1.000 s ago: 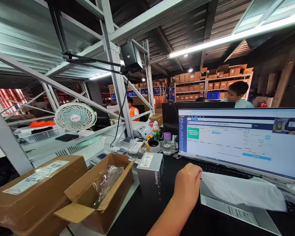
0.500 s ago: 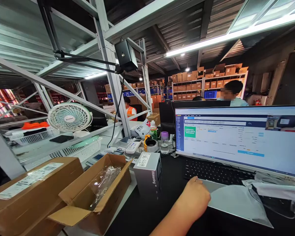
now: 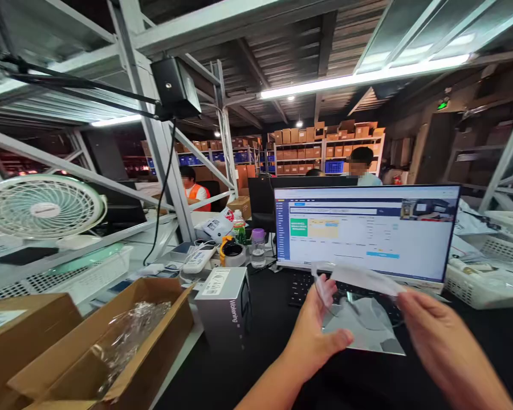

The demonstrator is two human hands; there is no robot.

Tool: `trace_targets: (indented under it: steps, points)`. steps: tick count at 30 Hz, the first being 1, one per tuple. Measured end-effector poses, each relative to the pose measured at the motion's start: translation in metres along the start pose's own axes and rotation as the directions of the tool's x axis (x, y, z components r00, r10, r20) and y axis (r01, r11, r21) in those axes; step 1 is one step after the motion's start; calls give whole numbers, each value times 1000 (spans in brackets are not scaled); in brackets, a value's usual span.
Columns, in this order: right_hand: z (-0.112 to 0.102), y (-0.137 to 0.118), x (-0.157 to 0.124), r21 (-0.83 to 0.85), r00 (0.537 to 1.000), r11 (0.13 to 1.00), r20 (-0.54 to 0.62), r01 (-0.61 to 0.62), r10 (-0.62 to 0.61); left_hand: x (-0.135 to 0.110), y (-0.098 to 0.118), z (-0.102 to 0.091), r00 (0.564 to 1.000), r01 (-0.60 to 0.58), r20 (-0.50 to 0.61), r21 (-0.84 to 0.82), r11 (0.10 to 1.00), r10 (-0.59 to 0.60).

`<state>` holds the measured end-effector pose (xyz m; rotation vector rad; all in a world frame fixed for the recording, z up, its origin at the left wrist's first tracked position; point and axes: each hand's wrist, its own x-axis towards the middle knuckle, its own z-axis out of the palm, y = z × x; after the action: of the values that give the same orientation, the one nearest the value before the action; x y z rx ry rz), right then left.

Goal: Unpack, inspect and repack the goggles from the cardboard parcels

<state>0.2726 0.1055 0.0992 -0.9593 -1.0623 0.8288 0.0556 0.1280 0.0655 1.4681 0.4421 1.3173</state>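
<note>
The brown box (image 3: 162, 333) is open with clear plastic (image 3: 132, 324) in it, and the grey box (image 3: 220, 302) stands upright outside it, so that bit looks done. The white wrap (image 3: 363, 276) seems only part way: it is up in the air between the two hands, not yet put down. The right grip (image 3: 442, 330) pinches one end. The left grip (image 3: 310, 336) is spread, thumb well apart, with the wrap's see-through end by its fingers. Below is a flat grey piece (image 3: 380, 344). The tabletop (image 3: 277, 310) is black, with a keyboard (image 3: 297, 290) and a lit screen (image 3: 325, 242). Behind are shelves of boxes (image 3: 331, 151), a bright ceiling light (image 3: 363, 77) and people sitting.
</note>
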Motion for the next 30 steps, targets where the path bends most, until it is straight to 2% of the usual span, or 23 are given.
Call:
trace_targets:
  steps: [3,5,7,10,14,17,19,22,24,27,30]
  points:
    - [34,15,-18,89,971,979,167,-186,170,1,5,10,997,-74,-20,-205,976,72]
    - [46,20,-26,56,957,980,232,-193,175,0,15,14,997,-51,-63,-304,951,33]
    - [48,21,-27,-8,943,986,293,-165,160,-1,27,16,990,19,-127,-315,949,-62]
    - [40,17,-19,-68,883,991,451,-112,131,-2,40,14,970,127,-180,-205,970,-165]
    - [24,8,-6,-46,768,999,639,-10,37,-5,45,8,959,273,-82,16,962,-271]
    - [20,-1,-3,-123,719,985,695,125,-5,-9,48,7,958,276,20,207,939,-286]
    - [20,-7,-2,-181,701,960,713,215,-23,-12,53,10,954,271,24,359,893,-299]
    - [21,-13,0,-216,699,928,712,303,-62,-16,59,14,954,275,-47,522,807,-295]
    - [19,-13,4,-218,718,927,693,306,-74,-16,59,14,959,269,-71,547,793,-276]
    - [16,-11,11,-237,760,939,648,250,-39,-13,53,10,960,274,-83,449,851,-266]
    - [15,-7,16,-192,824,973,566,128,3,-10,44,5,963,267,-112,302,915,-243]
